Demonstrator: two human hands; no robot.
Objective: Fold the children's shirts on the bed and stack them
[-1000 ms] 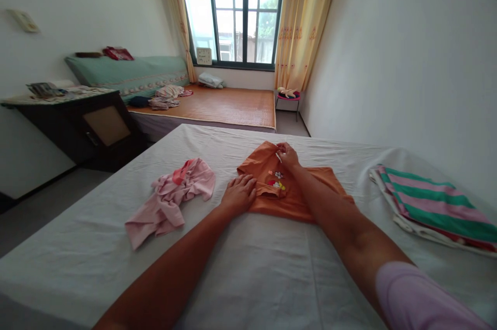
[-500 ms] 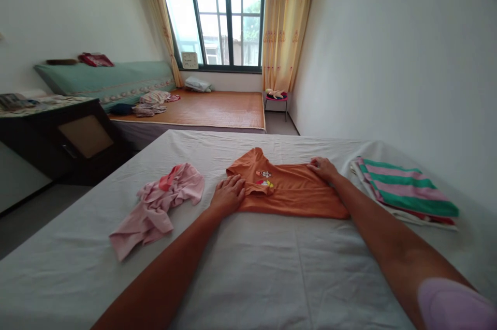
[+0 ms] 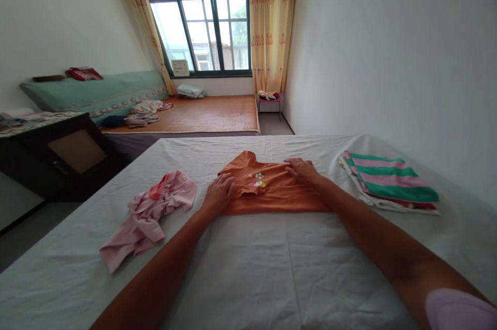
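An orange T-shirt (image 3: 274, 203) with small cartoon figures on its front lies folded on a white-sheeted surface (image 3: 248, 263). Over its near left end, by the sleeve, my left hand (image 3: 220, 193) rests flat with the fingers stretched out. My right hand (image 3: 305, 169) lies on the shirt's far edge, fingers extended and slightly apart, palm down. To the left of my left hand sits a crumpled pink garment (image 3: 151, 216) with a red part at its top. Right of my right arm is a folded stack topped by a green and pink striped cloth (image 3: 392, 177).
Beyond the far edge stands a low bed with a brown mat (image 3: 209, 113), several clothes (image 3: 145, 113) and a green headboard (image 3: 128, 92). A dark cabinet (image 3: 66, 154) is at the left. A stool (image 3: 269, 98) stands below the curtain (image 3: 272, 25); a white wall (image 3: 388, 50) runs along the right.
My right hand has slid left along the shirt's far edge, towards the collar. My left hand stays on the sleeve end. The whole view has shifted a little.
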